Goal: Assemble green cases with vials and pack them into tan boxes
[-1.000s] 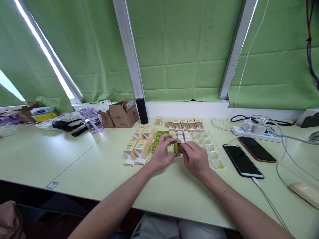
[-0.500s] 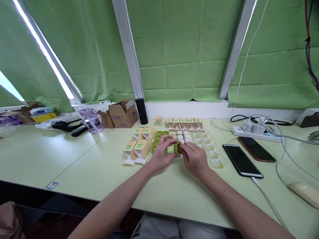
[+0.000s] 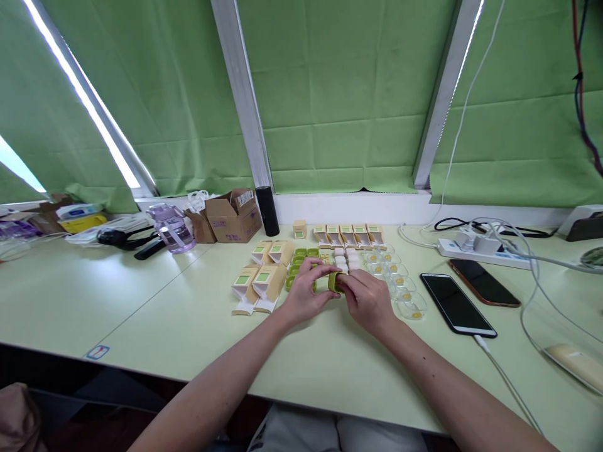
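A small green square case (image 3: 334, 282) is held just above the table between my two hands. My left hand (image 3: 304, 292) pinches it from the left between thumb and fingers. My right hand (image 3: 370, 298) has its fingertips closed at the case's opening; whether they hold something inside is hidden. Behind my left hand stand rows of similar green cases (image 3: 299, 252). Small white-pink pieces (image 3: 352, 258) lie beyond my hands. To the right are rows of clear plastic shells with yellow centres (image 3: 404, 295). Open cream cartons with green windows (image 3: 267, 282) stand at the left.
More cream cartons (image 3: 347, 236) line the back, with one closed box (image 3: 299, 229) beside them. Two phones (image 3: 458, 304), a power strip (image 3: 485, 252) and loose cables occupy the right. A black cylinder (image 3: 267, 211), cardboard box (image 3: 234, 216) and purple bottle (image 3: 172, 229) stand at the back left.
The green case has turned slightly in my fingers, and my right fingertips have shifted a little at its opening. Everything else on the table looks the same.
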Motion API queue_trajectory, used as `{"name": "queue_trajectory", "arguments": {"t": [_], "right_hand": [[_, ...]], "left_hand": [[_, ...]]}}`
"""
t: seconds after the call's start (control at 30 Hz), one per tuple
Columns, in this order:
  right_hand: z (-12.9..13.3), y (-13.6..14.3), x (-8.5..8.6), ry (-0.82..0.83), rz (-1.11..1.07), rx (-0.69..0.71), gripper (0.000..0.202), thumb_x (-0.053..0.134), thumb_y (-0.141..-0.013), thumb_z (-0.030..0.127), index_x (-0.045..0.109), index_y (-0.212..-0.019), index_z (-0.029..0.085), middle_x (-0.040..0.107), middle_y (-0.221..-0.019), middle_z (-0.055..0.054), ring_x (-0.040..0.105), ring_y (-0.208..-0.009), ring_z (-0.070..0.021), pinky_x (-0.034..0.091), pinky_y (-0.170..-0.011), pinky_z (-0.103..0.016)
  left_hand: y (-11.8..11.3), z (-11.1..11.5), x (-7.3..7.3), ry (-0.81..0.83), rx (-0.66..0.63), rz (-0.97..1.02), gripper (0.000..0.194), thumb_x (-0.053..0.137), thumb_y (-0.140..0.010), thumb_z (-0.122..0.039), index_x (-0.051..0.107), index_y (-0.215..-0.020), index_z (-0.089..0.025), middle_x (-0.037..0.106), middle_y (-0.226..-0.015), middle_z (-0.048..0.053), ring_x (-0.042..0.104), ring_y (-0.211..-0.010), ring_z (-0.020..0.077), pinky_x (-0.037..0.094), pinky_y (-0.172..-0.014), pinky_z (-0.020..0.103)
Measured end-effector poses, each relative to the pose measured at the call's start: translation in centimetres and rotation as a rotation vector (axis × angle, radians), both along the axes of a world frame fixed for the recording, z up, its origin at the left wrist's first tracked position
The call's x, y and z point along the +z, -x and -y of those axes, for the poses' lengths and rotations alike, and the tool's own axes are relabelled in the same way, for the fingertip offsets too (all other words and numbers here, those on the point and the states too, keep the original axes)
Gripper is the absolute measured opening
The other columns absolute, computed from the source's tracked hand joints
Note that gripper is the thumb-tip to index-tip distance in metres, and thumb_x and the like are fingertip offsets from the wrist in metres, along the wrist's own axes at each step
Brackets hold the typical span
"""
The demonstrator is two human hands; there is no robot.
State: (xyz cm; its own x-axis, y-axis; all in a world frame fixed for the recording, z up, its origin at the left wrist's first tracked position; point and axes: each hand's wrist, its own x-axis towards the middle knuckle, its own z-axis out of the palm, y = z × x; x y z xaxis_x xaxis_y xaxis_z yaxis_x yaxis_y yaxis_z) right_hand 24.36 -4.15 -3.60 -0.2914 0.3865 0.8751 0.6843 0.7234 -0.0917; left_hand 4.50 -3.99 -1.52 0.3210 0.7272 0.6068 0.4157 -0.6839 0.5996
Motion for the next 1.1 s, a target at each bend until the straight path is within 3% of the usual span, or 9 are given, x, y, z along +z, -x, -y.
{"name": "queue_trajectory", "arguments": {"t": [0.3,0.47,0.6,0.83,0.97,1.1], "right_hand": [[0.4,-0.7,0.7,0.027,-0.024,0.087,0.027,0.054,-0.098,0.014,0.070,-0.119,0.021,0.070,-0.086,-0.006,0.063,-0.075,-0.0193,0.046,-0.063,-0.031],[0.7,-0.5,0.8,0.122,-0.085,0.122,0.046,0.056,-0.093,0.014,0.060,-0.137,0.024,0.071,-0.120,-0.013,0.070,-0.105,-0.0273,0.059,-0.069,-0.036],[0.4,-0.3,0.1,0.183,-0.080,0.171,0.062,0.055,-0.092,0.012,0.047,-0.152,0.027,0.064,-0.140,-0.014,0.064,-0.128,-0.0307,0.066,-0.087,-0.043],[-0.1,-0.1,-0.4,0.232,-0.156,0.257,0.060,0.055,-0.094,0.010,0.050,-0.151,0.029,0.067,-0.138,-0.013,0.063,-0.130,-0.0308,0.067,-0.094,-0.049],[-0.1,0.0,-0.1,0.278,-0.280,0.292,0.053,0.057,-0.095,0.012,0.056,-0.144,0.029,0.067,-0.136,-0.012,0.067,-0.126,-0.0296,0.069,-0.092,-0.047],[-0.1,0.1,-0.1,0.311,-0.363,0.301,0.047,0.059,-0.096,0.014,0.058,-0.140,0.029,0.066,-0.136,-0.011,0.070,-0.119,-0.0272,0.069,-0.093,-0.046]], "left_hand": [[0.5,-0.5,-0.2,-0.016,0.067,0.021,0.048,0.089,-0.078,-0.021,0.073,-0.123,-0.025,0.060,-0.118,0.010,0.057,-0.122,0.0279,0.053,-0.109,0.047],[0.8,-0.9,-0.6,-0.053,0.124,0.019,0.050,0.092,-0.077,-0.030,0.074,-0.123,-0.026,0.058,-0.119,0.010,0.057,-0.122,0.0281,0.053,-0.109,0.048],[0.7,-0.9,-0.6,-0.108,0.097,0.001,0.053,0.091,-0.078,-0.040,0.074,-0.126,-0.027,0.064,-0.113,0.010,0.055,-0.119,0.0295,0.054,-0.105,0.051],[0.3,-0.4,0.1,-0.071,0.063,0.048,0.059,0.090,-0.079,-0.042,0.069,-0.132,-0.027,0.067,-0.118,0.010,0.055,-0.125,0.0300,0.053,-0.108,0.050],[0.1,-0.1,0.4,0.008,0.073,0.106,0.032,0.074,-0.093,-0.033,0.071,-0.124,-0.024,0.068,-0.117,0.011,0.057,-0.126,0.0274,0.053,-0.107,0.045],[0.0,-0.3,0.3,0.104,0.164,0.122,0.015,0.068,-0.096,-0.030,0.074,-0.108,-0.022,0.070,-0.108,0.010,0.061,-0.113,0.0244,0.054,-0.092,0.037]]}}
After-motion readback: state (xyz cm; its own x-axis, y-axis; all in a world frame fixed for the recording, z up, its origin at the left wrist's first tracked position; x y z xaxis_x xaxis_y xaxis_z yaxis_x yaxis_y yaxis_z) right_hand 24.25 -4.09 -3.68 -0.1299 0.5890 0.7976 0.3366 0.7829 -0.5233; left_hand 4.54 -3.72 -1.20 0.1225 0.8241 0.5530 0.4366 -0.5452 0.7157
